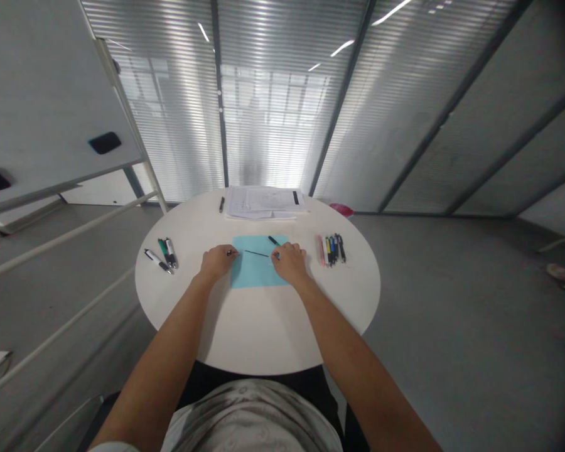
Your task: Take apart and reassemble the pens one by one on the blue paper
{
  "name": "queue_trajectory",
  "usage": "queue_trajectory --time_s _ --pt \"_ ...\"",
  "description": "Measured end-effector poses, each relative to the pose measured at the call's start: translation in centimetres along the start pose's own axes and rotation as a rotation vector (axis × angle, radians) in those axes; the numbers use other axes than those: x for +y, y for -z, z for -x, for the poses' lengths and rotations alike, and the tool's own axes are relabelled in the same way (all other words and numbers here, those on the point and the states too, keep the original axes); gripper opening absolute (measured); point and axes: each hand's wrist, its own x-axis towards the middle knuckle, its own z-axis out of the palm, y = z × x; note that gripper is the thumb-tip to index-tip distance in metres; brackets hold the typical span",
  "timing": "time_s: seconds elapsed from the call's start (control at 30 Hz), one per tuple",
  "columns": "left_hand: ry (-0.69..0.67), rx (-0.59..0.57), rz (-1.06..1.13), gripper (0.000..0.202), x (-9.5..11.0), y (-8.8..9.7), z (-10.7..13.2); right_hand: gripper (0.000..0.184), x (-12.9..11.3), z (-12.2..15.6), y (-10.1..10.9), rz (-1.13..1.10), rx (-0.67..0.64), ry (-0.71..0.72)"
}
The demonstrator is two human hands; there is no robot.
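A round white table [258,329] is the biggest thing here; call its far edge 12 o'clock. A pile of papers [265,204] sits at 12. A flat blue sheet [257,274] lies near the middle, under the hands.

The right hand [289,260] rests over the sheet's 3 o'clock side. Its fingers are curled in with the tips close together, and a dark bit shows by them, but I cannot tell if it is gripped. The left hand [216,259] is at the sheet's 9 o'clock side, pinched small on a little dark bit [229,252].

Some pens [332,249] lie at 2 o'clock, and more pens [161,255] at 10.

A short black and green piece [274,240] pokes out at 11 o'clock from the right hand.

Thinnest is a dark stick [257,253], on the sheet between both hands. It runs nearly 9 to 3. Its 3 o'clock end is just beside the right fingertips, so that hand looks nearer; the left is a bit farther.
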Motion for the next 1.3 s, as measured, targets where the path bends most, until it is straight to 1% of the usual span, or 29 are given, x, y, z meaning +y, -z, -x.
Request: queue_trajectory --time_s 0.2,0.33,0.4,0.57,0.67,0.73,0.77,0.87,0.9,0.97,1.0,1.13,1.17,1.23,1.3 --pt "-0.068 0.031 0.017 0.031 2.0 -0.1 0.8 0.021 -0.2 -0.2 0.3 -0.008 0.028 -0.015" --pt "-0.172 -0.008 -0.073 0.025 2.9 -0.4 1.3 0.020 -0.4 -0.2 0.6 -0.012 0.037 -0.010" --pt "-0.202 -0.017 -0.075 0.026 3.1 -0.6 1.5 0.020 -0.4 -0.1 0.7 -0.014 0.040 -0.012" --pt "-0.168 -0.032 -0.029 0.029 3.3 -0.6 1.5 0.020 -0.3 -0.1 0.9 -0.025 0.037 -0.012" --pt "-0.166 -0.016 0.025 0.027 2.6 -0.3 1.0 0.019 -0.2 -0.2 0.8 -0.036 0.045 -0.010" --pt "-0.160 0.039 0.086 0.025 1.7 -0.1 0.6 0.019 -0.1 -0.2 0.7 -0.057 0.064 -0.022" --pt "-0.139 0.090 0.101 0.026 1.1 0.0 0.3 0.019 0.0 -0.2 0.7 -0.070 0.073 -0.030" --pt "0.001 0.209 0.055 0.033 -0.9 0.2 -0.3 0.021 0.3 -0.4 0.6 -0.108 0.095 -0.066" --pt "0.052 0.216 0.014 0.032 -1.4 0.3 -0.4 0.022 0.5 -0.5 0.7 -0.117 0.104 -0.083" --pt "0.143 0.165 -0.059 0.030 -2.2 0.4 -0.5 0.022 1.2 -0.9 0.7 -0.134 0.132 -0.128" --pt "0.163 0.140 -0.089 0.029 -2.5 0.4 -0.5 0.022 1.7 -1.1 0.8 -0.146 0.155 -0.155" --pt "0.147 0.099 -0.131 0.030 -2.7 0.5 -0.2 0.023 4.3 -2.0 0.5 -0.173 0.248 -0.263" --pt "0.145 0.095 -0.126 0.031 -2.7 0.5 -0.1 0.023 4.9 -2.1 0.4 -0.174 0.250 -0.286" --pt "0.153 0.080 -0.117 0.031 -2.5 0.6 0.0 0.023 5.7 -2.2 0.1 -0.172 0.191 -0.304" --pt "0.160 0.072 -0.129 0.032 -2.3 0.6 0.1 0.025 5.9 -2.2 -0.1 -0.135 0.100 -0.283"
